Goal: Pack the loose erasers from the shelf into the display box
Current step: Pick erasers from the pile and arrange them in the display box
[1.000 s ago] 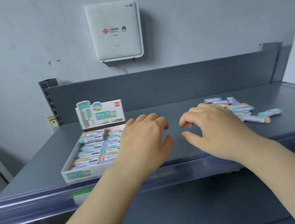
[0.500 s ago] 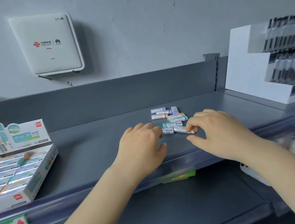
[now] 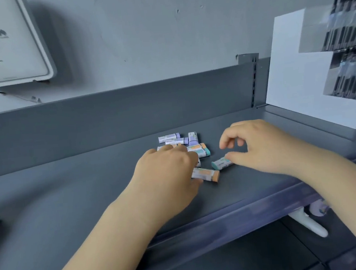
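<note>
In the head view, small erasers (image 3: 181,142) in white paper sleeves with purple, orange and teal ends lie in a loose group on the grey shelf (image 3: 70,193). The left hand (image 3: 167,174) grasps an orange-ended eraser (image 3: 206,174). The right hand (image 3: 260,147) has curled fingers, its thumb touching a teal-ended eraser (image 3: 220,163).

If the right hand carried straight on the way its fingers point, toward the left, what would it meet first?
Probably the small teal-ended eraser already at the right hand's thumb tip; beyond it lies the loose eraser pile. Depth is uncertain.
</note>
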Demonstrator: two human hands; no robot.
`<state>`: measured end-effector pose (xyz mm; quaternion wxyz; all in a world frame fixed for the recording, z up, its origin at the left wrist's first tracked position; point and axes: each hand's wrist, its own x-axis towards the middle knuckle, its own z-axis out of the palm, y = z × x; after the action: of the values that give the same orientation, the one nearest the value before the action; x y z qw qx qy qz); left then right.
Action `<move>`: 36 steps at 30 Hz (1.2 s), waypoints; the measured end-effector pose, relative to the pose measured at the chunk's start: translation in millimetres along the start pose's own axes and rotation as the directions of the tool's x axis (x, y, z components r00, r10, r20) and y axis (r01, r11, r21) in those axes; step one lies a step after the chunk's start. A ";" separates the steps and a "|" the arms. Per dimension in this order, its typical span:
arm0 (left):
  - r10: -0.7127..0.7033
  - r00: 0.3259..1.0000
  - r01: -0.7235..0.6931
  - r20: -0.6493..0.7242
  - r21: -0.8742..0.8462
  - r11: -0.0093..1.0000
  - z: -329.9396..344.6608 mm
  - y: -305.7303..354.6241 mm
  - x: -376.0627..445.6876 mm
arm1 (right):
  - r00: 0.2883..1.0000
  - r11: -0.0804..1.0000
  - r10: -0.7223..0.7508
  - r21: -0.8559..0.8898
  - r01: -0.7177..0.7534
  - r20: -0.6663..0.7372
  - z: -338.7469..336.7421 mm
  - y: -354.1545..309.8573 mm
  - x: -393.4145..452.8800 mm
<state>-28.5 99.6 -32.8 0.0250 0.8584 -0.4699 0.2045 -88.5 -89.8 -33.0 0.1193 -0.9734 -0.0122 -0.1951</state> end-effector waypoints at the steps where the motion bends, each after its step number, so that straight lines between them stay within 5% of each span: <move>1: 0.013 1.000 -0.013 0.005 0.022 1.000 0.0 0.2 2.7 | 1.000 1.000 -0.010 0.006 0.010 0.014 -0.2 4.9 3.9; 6: 0.026 0.997 -0.029 0.075 0.042 0.999 2.5 -2.3 16.5 | 0.990 0.997 -0.077 0.032 0.073 0.122 -3.0 24.3 15.0; 16: -0.110 0.950 0.168 0.292 -0.184 0.968 7.4 7.2 34.4 | 0.909 0.971 -0.240 0.063 0.232 0.342 4.4 45.1 25.6; 28: -0.262 0.875 0.409 0.408 -0.331 0.850 13.8 57.3 49.9 | 0.907 0.966 -0.239 0.183 0.185 0.346 -9.3 75.8 5.1; 36: -0.407 0.887 0.462 0.219 -0.386 0.798 14.0 74.7 50.0 | 0.967 0.927 -0.169 0.364 0.091 0.189 -20.7 92.4 -3.7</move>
<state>-61.2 14.8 -38.1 0.2294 0.9274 -0.2938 0.0313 -93.2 -184.3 -36.8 0.2766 -0.9486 -0.1247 -0.0901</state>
